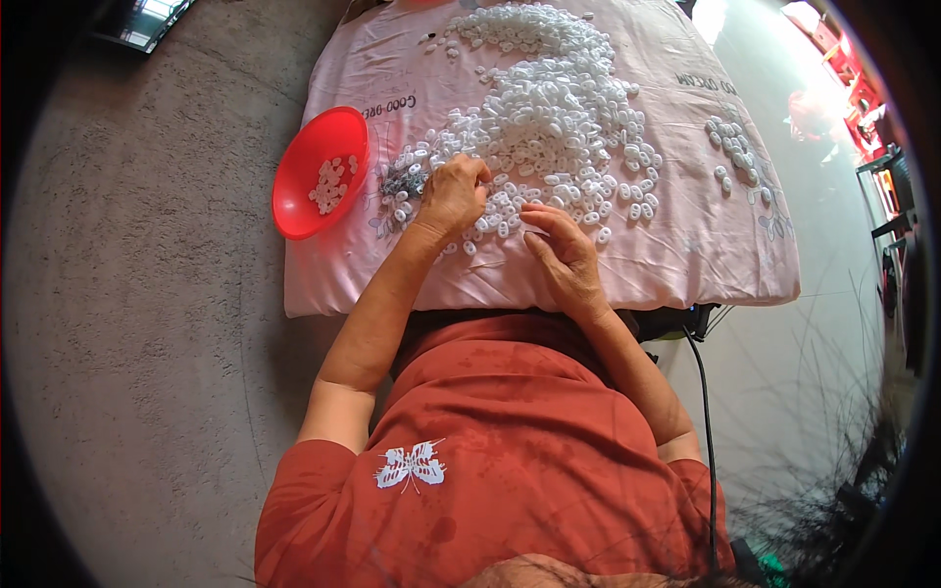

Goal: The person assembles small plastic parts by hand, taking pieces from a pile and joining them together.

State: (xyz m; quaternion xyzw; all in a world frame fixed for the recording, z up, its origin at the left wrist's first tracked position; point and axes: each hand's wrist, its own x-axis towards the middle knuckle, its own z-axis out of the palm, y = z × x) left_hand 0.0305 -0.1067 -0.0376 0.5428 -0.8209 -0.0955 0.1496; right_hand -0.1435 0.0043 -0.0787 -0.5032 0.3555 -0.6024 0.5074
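Observation:
Small white oval pieces [549,108], each with what look like two holes, lie in a long heap on the pink cloth [676,265]. At the heap's near left edge is my left hand [455,199], its fingers curled together; what they hold, if anything, is hidden. Beside it, to the left, lies a cluster of small dark grey bits [400,182]. My right hand [571,257] is over the near edge of the heap, thumb and fingers apart, with nothing visible between them. A red bowl [290,201] at the table's left edge contains several small white pieces [333,181].
A separate group of greyish-white pieces [735,152] lies on the right of the cloth. A black cable [704,412] hangs down by my right arm. Red items [833,59] are on the floor's far right side, and a dark screen [147,22] is at upper left.

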